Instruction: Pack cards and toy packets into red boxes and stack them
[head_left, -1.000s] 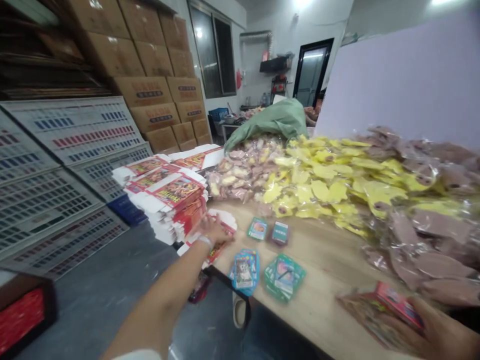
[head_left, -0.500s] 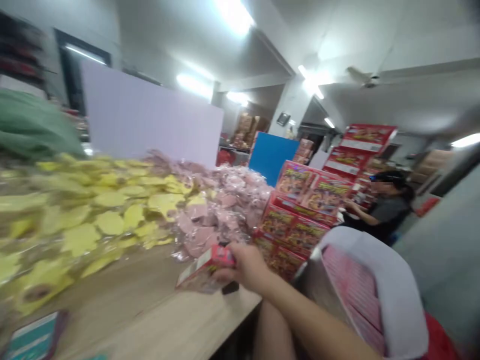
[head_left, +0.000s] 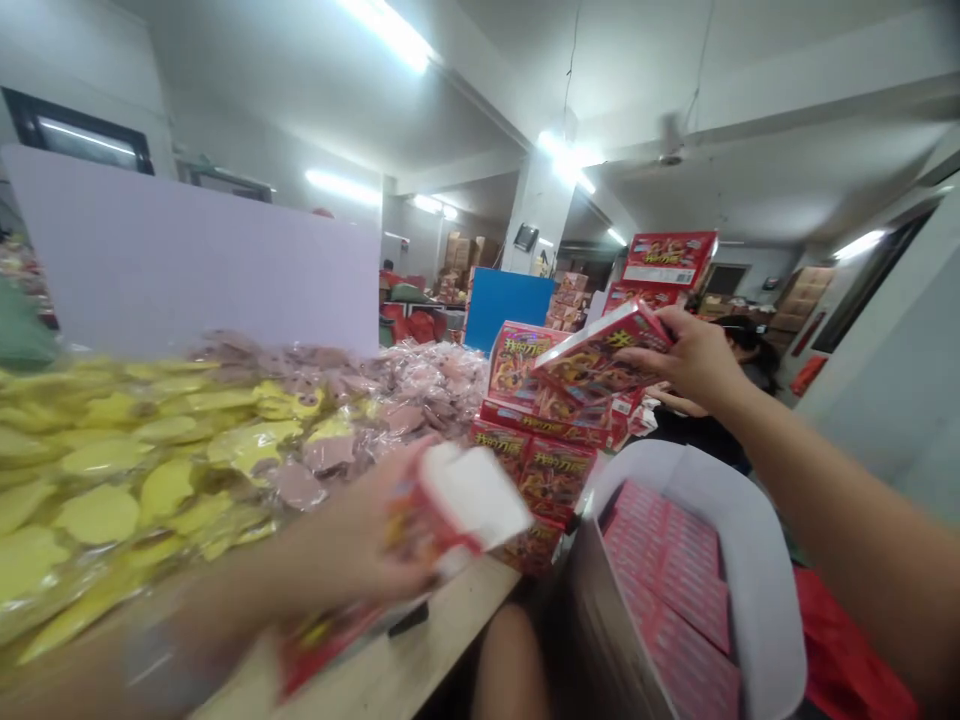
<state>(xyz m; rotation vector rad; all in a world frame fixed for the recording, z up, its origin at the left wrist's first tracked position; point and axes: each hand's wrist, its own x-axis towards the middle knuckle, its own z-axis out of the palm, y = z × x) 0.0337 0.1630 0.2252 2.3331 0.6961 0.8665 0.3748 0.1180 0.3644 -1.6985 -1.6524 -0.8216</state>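
Raised since the earlier frame, the right hand point(head_left: 697, 360) and its red box point(head_left: 600, 350) now stand in front of the stack of display boxes point(head_left: 525, 470), while the left hand point(head_left: 375, 545) has entered over the tabletop point(head_left: 457, 625); this suggests two items handled in parallel. In decreasing size: bagged yellow pieces point(head_left: 142, 490) and pinkish pieces point(head_left: 427, 375) cover much of the tabletop, leaving a bare strip along the near edge. Beyond that edge, at right, a white-rimmed bin point(head_left: 776, 580) holds small boxes point(head_left: 667, 580) below its rim; open air lies above it, bounded at right by the right forearm. The stack rises just beside the bin; contact between them cannot be told. The red box is tilted, gripped at one end between thumb and fingers; whether it touches the stack is unclear. Blurred in the left hand's grip is an open-ended carton point(head_left: 450, 515), white flap outward. Below the left wrist, a red-and-yellow piece point(head_left: 330, 640) is too blurred to show whether it is held.
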